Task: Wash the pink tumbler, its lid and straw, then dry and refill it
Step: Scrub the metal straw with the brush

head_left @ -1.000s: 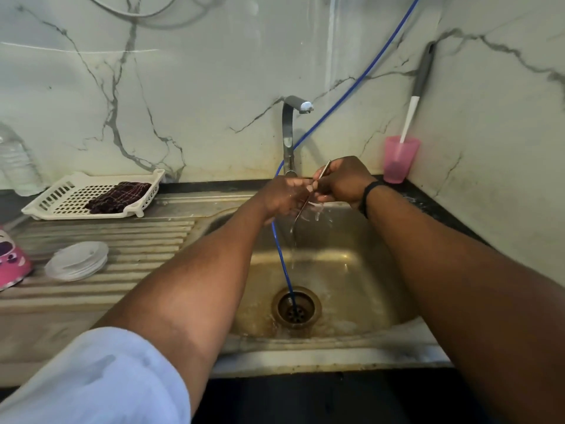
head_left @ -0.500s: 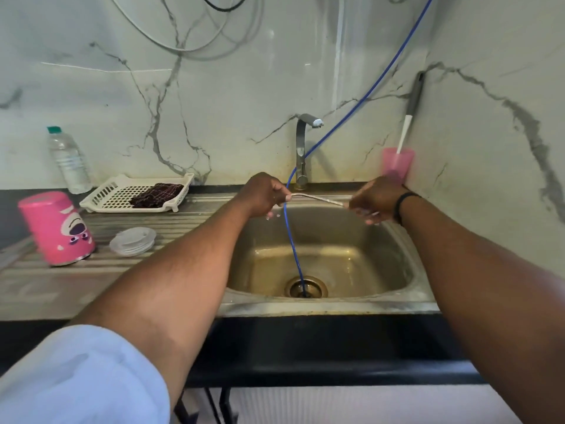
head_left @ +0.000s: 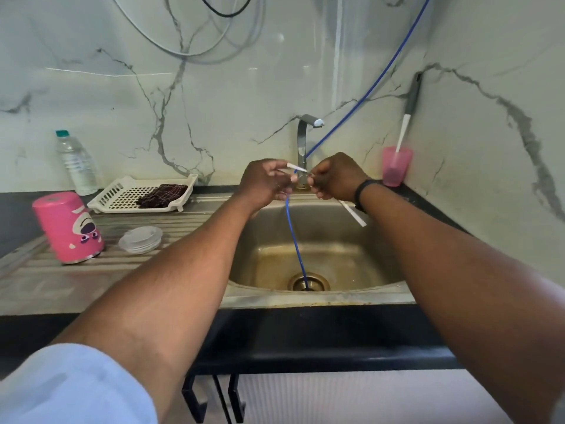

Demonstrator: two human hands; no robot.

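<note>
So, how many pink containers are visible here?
2: the pink tumbler upside down on the drainboard at left, and a small pink cup in the right corner, holding a brush.

At mid-frame the straw (head_left: 354, 213) passes through the right hand (head_left: 334, 177), its middle hidden by the curled fingers (head_left: 318, 182). The blue hose (head_left: 295, 237) vanishes behind the left hand (head_left: 264, 183). The cables (head_left: 195, 41) leave the top edge.
</note>
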